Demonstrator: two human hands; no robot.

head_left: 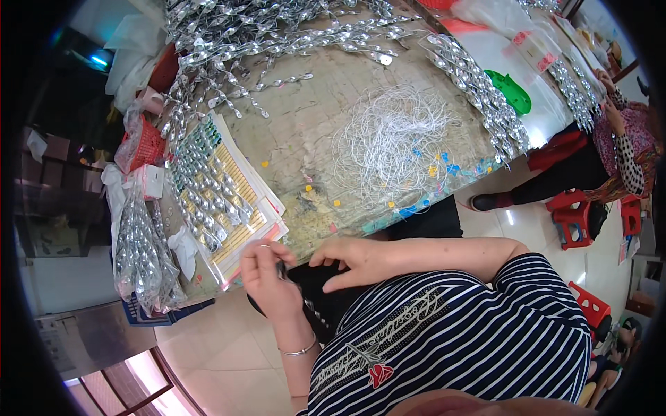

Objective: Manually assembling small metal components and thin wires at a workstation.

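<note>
At the table's near edge my left hand (262,279) is raised with its fingers closed. A small dark, shiny bit shows beside the fingers; I cannot make out exactly what they hold. Part of a strand of silvery beads (316,310) shows below, over the dark lap. Just to the right, my right hand (357,259) reaches toward the left one, slightly blurred, thumb and bent fingers apart. Nothing shows in it. In front of the left hand, silver beaded strands (211,187) lie in a row across a stack of printed sheets (260,215).
A tangle of white thread (399,139) lies mid-table. Beaded strands heap at the back (277,31) and hang over the right edge (479,97). A bagged bundle (142,256) and red basket (147,142) stand left. Another person (624,139) works at the right near red stools (576,222).
</note>
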